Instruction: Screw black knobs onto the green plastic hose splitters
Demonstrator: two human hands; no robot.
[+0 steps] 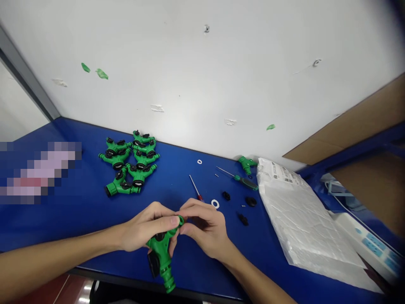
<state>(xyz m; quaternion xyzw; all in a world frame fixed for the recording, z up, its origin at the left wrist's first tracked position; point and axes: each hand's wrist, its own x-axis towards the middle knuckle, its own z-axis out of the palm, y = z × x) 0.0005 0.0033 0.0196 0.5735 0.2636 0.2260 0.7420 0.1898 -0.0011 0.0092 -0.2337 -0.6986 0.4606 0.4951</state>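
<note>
Green splitter sits within the left hand.

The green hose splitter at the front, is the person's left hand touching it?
Touching: the head view shows the left hand gripping the green hose splitter, thumb lying on one branch.
</note>
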